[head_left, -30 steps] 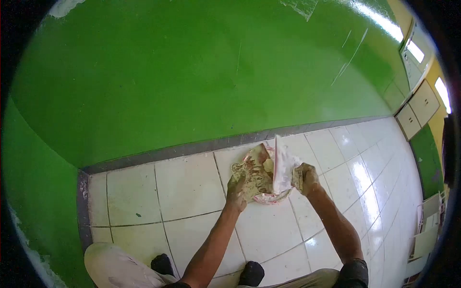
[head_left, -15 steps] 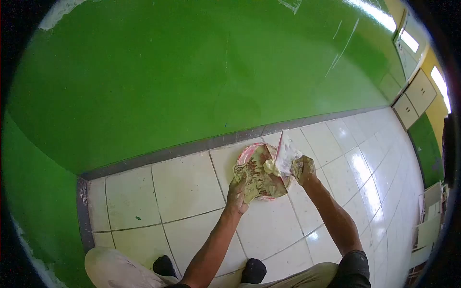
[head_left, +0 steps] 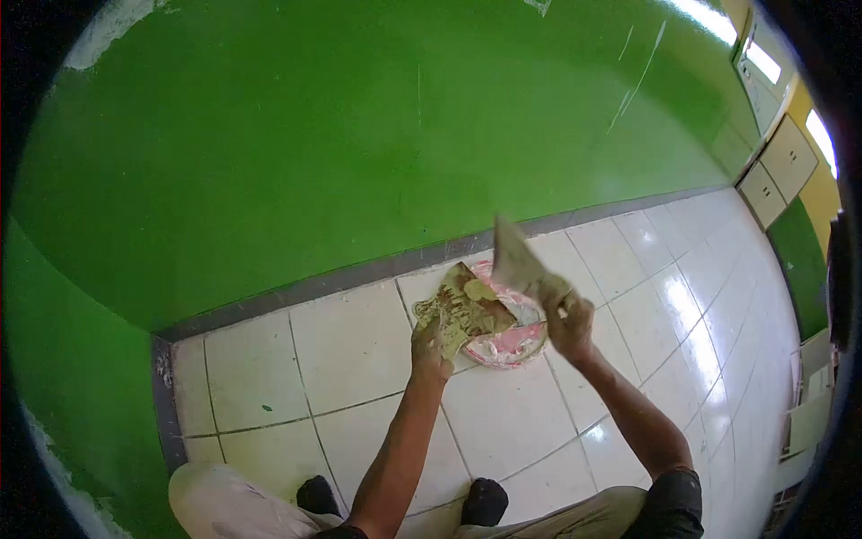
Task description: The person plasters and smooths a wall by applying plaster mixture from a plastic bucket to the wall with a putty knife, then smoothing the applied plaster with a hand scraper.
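Observation:
My left hand (head_left: 433,350) is closed around a wide putty knife (head_left: 462,325), its blade caked with dried yellowish filler. A soft lump of putty (head_left: 479,289) sits near the far edge of that blade. My right hand (head_left: 571,328) grips a second putty knife (head_left: 516,258), raised with its broad blade pointing up and away; it is slightly blurred and apart from the first. Below both tools, a round pink-and-white tub (head_left: 501,359) smeared with putty stands on the floor, partly covered by the left blade.
Ahead rises a green wall (head_left: 296,153) with pale scratches and a grey skirting (head_left: 359,275) along its foot. White tiles (head_left: 346,346) cover the floor. My feet in dark socks (head_left: 485,501) are at the bottom. Cabinets (head_left: 778,184) stand at the far right.
The right putty knife has lifted away from the left blade and turned, its white-smeared face no longer showing. The left knife has shifted left, uncovering more of the tub, with a putty lump on it.

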Demonstrator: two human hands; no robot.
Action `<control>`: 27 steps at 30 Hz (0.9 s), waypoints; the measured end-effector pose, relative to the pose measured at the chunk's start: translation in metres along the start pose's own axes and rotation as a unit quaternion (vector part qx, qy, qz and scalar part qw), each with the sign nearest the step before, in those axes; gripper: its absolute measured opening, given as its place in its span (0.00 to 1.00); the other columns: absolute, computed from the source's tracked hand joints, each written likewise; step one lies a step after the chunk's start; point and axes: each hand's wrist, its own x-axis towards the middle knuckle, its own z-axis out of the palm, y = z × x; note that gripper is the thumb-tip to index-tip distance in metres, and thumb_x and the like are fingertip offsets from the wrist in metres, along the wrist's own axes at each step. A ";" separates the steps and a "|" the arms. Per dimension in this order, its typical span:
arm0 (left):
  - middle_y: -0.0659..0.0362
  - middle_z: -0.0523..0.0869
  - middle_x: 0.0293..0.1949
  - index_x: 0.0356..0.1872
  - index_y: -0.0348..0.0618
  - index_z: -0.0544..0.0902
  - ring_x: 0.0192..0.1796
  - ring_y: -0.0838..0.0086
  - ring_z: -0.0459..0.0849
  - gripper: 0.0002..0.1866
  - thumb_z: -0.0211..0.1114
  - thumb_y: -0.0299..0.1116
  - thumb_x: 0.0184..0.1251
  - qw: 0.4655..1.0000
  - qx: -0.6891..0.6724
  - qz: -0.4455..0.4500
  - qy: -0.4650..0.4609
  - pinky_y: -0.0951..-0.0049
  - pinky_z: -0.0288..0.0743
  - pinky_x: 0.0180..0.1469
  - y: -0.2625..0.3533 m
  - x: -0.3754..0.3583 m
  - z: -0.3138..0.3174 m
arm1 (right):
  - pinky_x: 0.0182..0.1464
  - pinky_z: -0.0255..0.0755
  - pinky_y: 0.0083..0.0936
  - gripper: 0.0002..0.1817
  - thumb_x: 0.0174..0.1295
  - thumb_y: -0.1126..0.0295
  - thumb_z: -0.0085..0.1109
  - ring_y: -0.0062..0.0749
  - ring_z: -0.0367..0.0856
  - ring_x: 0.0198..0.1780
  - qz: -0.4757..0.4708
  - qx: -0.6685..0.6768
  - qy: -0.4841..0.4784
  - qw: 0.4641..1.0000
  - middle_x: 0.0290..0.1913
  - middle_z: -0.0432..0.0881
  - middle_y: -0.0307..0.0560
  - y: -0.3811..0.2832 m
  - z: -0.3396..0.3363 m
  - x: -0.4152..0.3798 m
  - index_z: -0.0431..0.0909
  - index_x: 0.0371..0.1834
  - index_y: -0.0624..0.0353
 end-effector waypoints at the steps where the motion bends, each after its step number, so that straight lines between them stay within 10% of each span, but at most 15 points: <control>1: 0.48 0.75 0.58 0.64 0.33 0.63 0.58 0.58 0.77 0.36 0.67 0.41 0.59 1.000 0.004 0.003 -0.003 0.59 0.74 0.60 0.000 -0.002 0.004 | 0.30 0.75 0.29 0.11 0.62 0.74 0.56 0.41 0.83 0.29 0.008 -0.014 -0.040 0.999 0.30 0.82 0.55 -0.013 -0.002 -0.007 0.77 0.45 0.67; 6: 0.48 0.79 0.52 0.59 0.34 0.69 0.52 0.59 0.82 0.26 0.62 0.35 0.62 0.998 -0.022 0.060 -0.027 0.60 0.81 0.53 0.009 -0.010 0.022 | 0.34 0.77 0.32 0.16 0.58 0.80 0.57 0.46 0.84 0.34 -0.161 0.076 -0.043 0.983 0.37 0.83 0.58 -0.015 -0.002 -0.016 0.78 0.50 0.64; 20: 0.53 0.79 0.51 0.57 0.36 0.71 0.51 0.66 0.81 0.20 0.57 0.33 0.68 0.993 0.009 0.113 0.036 0.64 0.80 0.52 0.013 -0.020 0.040 | 0.33 0.78 0.35 0.11 0.58 0.79 0.53 0.45 0.83 0.35 -0.043 -0.139 -0.141 0.979 0.37 0.82 0.57 0.058 -0.036 -0.033 0.76 0.44 0.64; 22: 0.54 0.80 0.50 0.56 0.36 0.71 0.50 0.68 0.81 0.19 0.57 0.35 0.69 0.986 0.030 0.158 0.035 0.64 0.79 0.52 0.013 -0.025 0.047 | 0.31 0.78 0.29 0.08 0.60 0.75 0.52 0.37 0.83 0.32 0.193 -0.059 -0.079 0.976 0.34 0.82 0.52 0.074 -0.042 -0.030 0.75 0.41 0.64; 24: 0.59 0.79 0.46 0.53 0.36 0.73 0.44 0.74 0.80 0.18 0.57 0.39 0.70 0.964 0.115 0.225 0.076 0.70 0.77 0.47 0.011 -0.028 0.051 | 0.32 0.78 0.25 0.10 0.62 0.70 0.53 0.29 0.83 0.32 0.176 0.051 0.010 0.983 0.35 0.82 0.47 0.088 -0.040 -0.027 0.75 0.41 0.66; 26: 0.60 0.79 0.43 0.51 0.36 0.74 0.41 0.76 0.77 0.17 0.56 0.40 0.71 0.950 0.176 0.244 0.083 0.73 0.74 0.44 0.011 -0.030 0.050 | 0.34 0.80 0.24 0.12 0.62 0.68 0.53 0.27 0.83 0.34 0.277 0.469 0.094 0.833 0.36 0.81 0.44 0.082 -0.038 -0.020 0.74 0.41 0.67; 27: 0.62 0.78 0.40 0.49 0.36 0.75 0.38 0.79 0.75 0.17 0.55 0.41 0.72 0.931 0.237 0.264 0.088 0.76 0.72 0.41 0.011 -0.033 0.050 | 0.36 0.81 0.25 0.14 0.62 0.66 0.54 0.28 0.83 0.35 0.308 0.463 0.085 0.827 0.36 0.81 0.46 0.078 -0.034 -0.020 0.74 0.43 0.66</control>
